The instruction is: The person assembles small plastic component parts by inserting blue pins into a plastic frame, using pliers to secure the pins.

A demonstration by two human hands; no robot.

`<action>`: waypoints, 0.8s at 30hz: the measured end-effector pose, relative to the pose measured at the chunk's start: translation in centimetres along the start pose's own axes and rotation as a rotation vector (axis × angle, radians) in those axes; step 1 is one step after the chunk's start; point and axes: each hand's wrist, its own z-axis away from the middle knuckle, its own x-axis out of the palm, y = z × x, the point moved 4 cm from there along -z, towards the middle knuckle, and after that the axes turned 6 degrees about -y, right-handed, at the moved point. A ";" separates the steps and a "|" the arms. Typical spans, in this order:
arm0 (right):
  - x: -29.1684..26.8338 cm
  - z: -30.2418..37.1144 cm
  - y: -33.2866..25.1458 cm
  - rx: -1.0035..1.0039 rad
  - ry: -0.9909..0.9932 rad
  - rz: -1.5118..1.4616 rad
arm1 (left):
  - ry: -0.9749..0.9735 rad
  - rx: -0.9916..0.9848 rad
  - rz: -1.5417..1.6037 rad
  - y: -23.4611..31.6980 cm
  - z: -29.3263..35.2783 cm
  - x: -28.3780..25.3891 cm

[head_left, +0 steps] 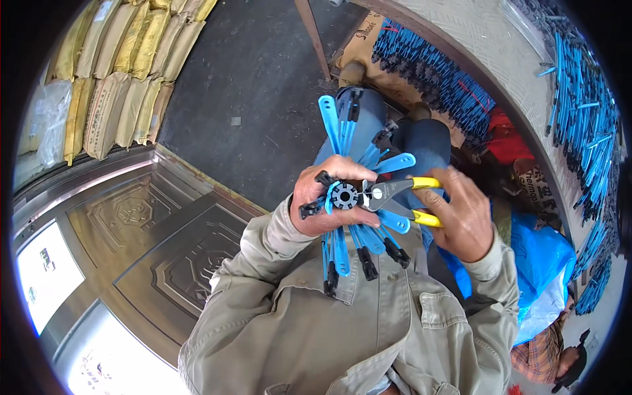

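Observation:
My left hand (pixel 308 205) is closed round a round black slotted hub (pixel 344 195), with thumb and fingers on either side of it. Blue plastic arms (pixel 329 118) with holes in their rounded ends fan out from around the hub. Several black clips (pixel 367 264) sit at the ends of thin blue rods among them. In my right hand (pixel 466 214) are pliers (pixel 390 196) with yellow-tipped handles, held partly spread. The jaws meet the hub's right side at a small shiny metal piece (pixel 368 195); whether they grip it I cannot tell.
Right of me, a bench (pixel 526 85) carries heaps of blue rods with black ends (pixel 589 131). More fill a cardboard box (pixel 421 72) beneath. A blue plastic bag (pixel 543 263) lies beside me, with a person (pixel 543 359) behind. Stacked packages (pixel 108 108) and dark panelled doors (pixel 191 257) are on the left.

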 end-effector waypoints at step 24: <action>1.4 0.4 1.8 -0.146 0.097 0.070 | 0.027 0.072 -0.089 0.6 -0.7 0.4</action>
